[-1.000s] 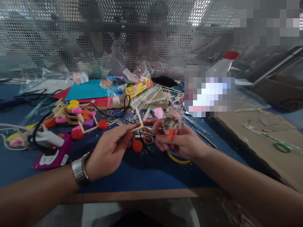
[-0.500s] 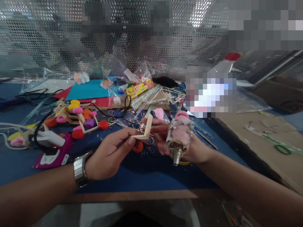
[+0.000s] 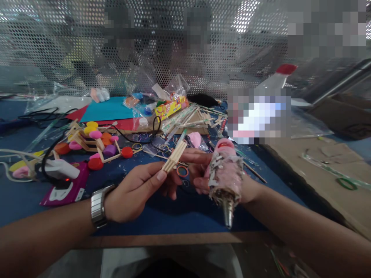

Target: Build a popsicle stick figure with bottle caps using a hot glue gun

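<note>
Pinching craft sticks (image 3: 174, 156), left fingers (image 3: 158, 175) closed.

Probably a craft workshop, cluttered table (image 3: 174, 216), wooden sticks (image 3: 185, 117), coloured paper (image 3: 107, 110)

Across the far side of your table (image 3: 162, 240) runs a perforated metal screen (image 3: 58, 46), grey and full of round holes. Bright light (image 3: 243, 19) breaks through near its top right, and behind it you see only blurred figures. A dark blue cover (image 3: 179, 216) lies over the tabletop, leaving a bare wooden edge nearest you. To your right lies a brown cardboard sheet (image 3: 307, 166), with a slanting metal rail (image 3: 339, 82) above it.
</note>
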Tool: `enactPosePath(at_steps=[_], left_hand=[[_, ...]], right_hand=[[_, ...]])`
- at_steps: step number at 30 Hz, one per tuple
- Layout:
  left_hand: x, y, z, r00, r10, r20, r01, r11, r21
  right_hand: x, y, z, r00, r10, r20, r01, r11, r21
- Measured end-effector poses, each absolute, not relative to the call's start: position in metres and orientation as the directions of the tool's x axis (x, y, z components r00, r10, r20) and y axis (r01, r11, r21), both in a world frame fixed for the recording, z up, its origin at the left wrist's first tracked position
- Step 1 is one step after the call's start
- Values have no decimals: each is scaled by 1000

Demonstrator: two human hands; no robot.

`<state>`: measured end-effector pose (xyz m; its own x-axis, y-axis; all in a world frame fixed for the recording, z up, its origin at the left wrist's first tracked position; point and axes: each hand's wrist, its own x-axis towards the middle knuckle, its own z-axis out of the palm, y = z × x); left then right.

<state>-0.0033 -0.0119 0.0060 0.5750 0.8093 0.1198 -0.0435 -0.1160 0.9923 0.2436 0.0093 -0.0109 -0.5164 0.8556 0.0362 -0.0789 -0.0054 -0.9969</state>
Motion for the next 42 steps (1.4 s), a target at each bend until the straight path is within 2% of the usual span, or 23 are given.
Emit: enactPosePath(at_steps=[3,6,9,12,16,25,30,33,42], left_hand=[[-3,-12,5,547,825,142,-47,-139,989],[-3,-11,4,510,837,198,-26,-215,976],[-4,-10,4,451,849,275,122,-364,924],[-4,-9,6,401,854,332,300,-465,833],[-3,-8,7,379,845,377,381,-514,769],[-5,-6,1,360,777,516,397,-629,669],[-7,-4,0,355,763,540,431,-646,630],[-7,-4,0,352,766,538,442,-642,626],[-7,-4,-1,316,795,517,435,-606,666]], right_hand=[[242,11,-10,-632,765,123,-57,113,-992],[239,12,-9,-665,708,238,-120,213,-970],[235,11,-6,-669,682,297,-205,215,-955],[233,9,-4,-696,670,259,-245,117,-962],[233,5,-3,-697,694,182,-226,28,-974],[235,6,-6,-686,701,197,-167,112,-980],[238,6,-13,-663,726,181,-167,93,-982],[239,6,-14,-626,753,201,-143,142,-979],[243,11,-22,-580,792,189,-142,130,-981]])
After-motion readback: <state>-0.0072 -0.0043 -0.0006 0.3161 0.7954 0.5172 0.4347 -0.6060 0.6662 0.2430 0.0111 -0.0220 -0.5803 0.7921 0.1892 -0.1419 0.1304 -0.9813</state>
